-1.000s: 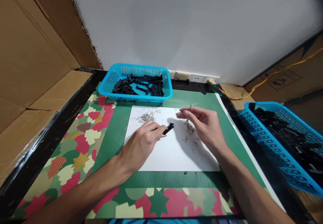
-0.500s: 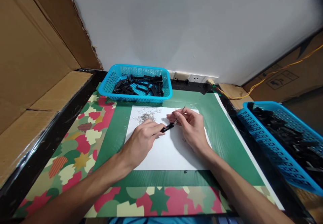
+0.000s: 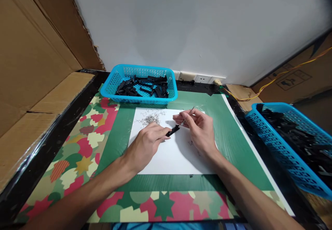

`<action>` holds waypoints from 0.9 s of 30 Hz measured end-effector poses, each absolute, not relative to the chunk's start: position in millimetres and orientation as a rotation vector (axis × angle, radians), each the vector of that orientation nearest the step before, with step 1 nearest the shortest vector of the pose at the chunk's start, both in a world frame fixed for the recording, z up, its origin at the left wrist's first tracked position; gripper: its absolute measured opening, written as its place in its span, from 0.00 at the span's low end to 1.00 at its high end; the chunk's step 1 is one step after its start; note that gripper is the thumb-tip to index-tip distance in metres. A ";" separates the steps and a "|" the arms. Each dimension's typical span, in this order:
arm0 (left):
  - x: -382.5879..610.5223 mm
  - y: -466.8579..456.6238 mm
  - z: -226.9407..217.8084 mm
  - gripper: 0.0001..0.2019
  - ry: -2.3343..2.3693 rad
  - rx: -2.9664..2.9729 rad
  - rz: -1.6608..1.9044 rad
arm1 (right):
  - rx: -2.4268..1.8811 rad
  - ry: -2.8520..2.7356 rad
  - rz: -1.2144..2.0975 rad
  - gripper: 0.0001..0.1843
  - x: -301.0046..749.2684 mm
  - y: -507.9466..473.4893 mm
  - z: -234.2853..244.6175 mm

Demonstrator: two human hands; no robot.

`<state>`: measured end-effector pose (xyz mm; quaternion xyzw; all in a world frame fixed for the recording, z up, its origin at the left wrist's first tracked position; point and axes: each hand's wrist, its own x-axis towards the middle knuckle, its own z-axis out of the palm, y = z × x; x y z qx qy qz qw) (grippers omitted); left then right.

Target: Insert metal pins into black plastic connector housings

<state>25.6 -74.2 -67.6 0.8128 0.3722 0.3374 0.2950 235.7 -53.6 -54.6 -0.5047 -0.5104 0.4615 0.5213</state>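
Note:
Between the thumb and fingers of my left hand (image 3: 149, 138) a small black plastic part (image 3: 173, 131) is pinched, its free end pointing up and right. My right hand (image 3: 199, 128) grips a thin metal tool, perhaps tweezers (image 3: 191, 111), slanting with its lower tip near the black part but apart from it. Under both hands lies a white sheet of paper (image 3: 166, 161). Behind my left hand, a pile of tiny bent metal wire pieces (image 3: 151, 118) rests on the sheet, with several scattered around it.
A blue basket (image 3: 138, 100) holding black plastic parts stands at the back by the wall. Another blue basket (image 3: 282, 150), full of black parts, is at the right. Cardboard (image 3: 33, 130) borders the left. Yellow wires (image 3: 261, 90) run from a plug at the back right.
My right hand has moved slightly right, drawing the metal tool's tip away from the black part. My left hand keeps its hold, almost still.

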 end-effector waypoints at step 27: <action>31.2 -90.9 -57.6 0.10 0.839 2.537 1.124 | -1.451 -2.296 0.477 0.08 176.9 19.2 -50.8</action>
